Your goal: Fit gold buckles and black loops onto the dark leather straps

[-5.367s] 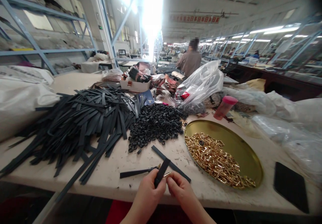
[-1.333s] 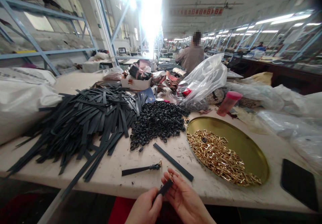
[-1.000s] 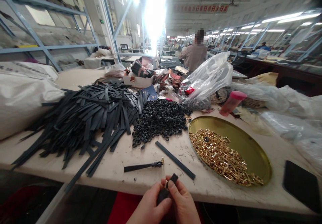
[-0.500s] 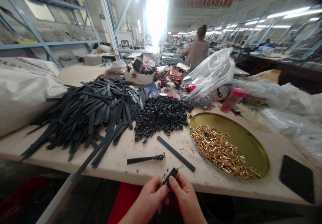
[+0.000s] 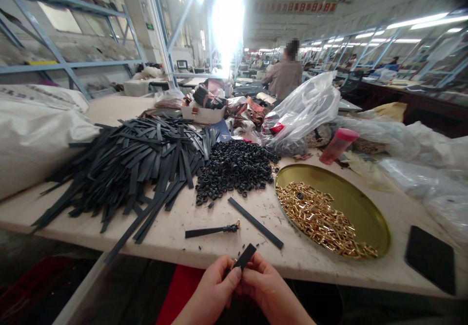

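My left hand (image 5: 221, 280) pinches a short black strap (image 5: 246, 256) between thumb and fingers at the table's front edge. A bit of gold metal shows beside the left fingertips. My right hand (image 5: 262, 277) is closed at the strap's lower part, its thumb close to the left thumb; the strap's lower end is hidden by the fingers. Just beyond lie a black strap with a loop and gold buckle (image 5: 212, 230) and a single loose black strap (image 5: 256, 222).
A heap of black straps (image 5: 146, 164) lies left, beside a pile of small black loops (image 5: 234, 169). Gold metal buckles (image 5: 321, 218) fill part of a round gold tray (image 5: 365, 208). A black phone-like slab (image 5: 430, 259), pink-lidded jar (image 5: 338, 145) and plastic bag (image 5: 307, 108) lie right. A person (image 5: 285, 74) stands beyond.
My right thumb has slid down off the strap's upper face toward the left thumb. The strap now stands out more fully above my fingers.
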`<move>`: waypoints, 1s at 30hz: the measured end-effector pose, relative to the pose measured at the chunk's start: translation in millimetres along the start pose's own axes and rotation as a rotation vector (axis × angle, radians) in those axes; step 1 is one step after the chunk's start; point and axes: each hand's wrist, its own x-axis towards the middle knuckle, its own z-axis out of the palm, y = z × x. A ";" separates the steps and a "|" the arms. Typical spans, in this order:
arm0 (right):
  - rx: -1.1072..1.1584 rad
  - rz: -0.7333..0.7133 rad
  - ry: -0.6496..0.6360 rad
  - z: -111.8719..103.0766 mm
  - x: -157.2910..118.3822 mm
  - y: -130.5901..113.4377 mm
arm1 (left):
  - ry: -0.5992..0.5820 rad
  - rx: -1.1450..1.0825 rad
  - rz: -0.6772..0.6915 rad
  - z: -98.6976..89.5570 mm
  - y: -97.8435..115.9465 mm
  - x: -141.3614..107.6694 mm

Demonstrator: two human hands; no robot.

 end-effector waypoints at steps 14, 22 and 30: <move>0.155 0.033 0.049 1.4 5.6 0.0 | 0.045 -0.048 -0.079 2.7 -2.5 7.7; 0.076 -0.026 0.075 -2.3 2.3 10.9 | 0.021 -0.075 -0.121 4.7 5.6 4.2; -0.891 -0.599 0.216 -21.4 -6.4 10.7 | 0.151 0.303 0.067 8.5 12.9 -9.2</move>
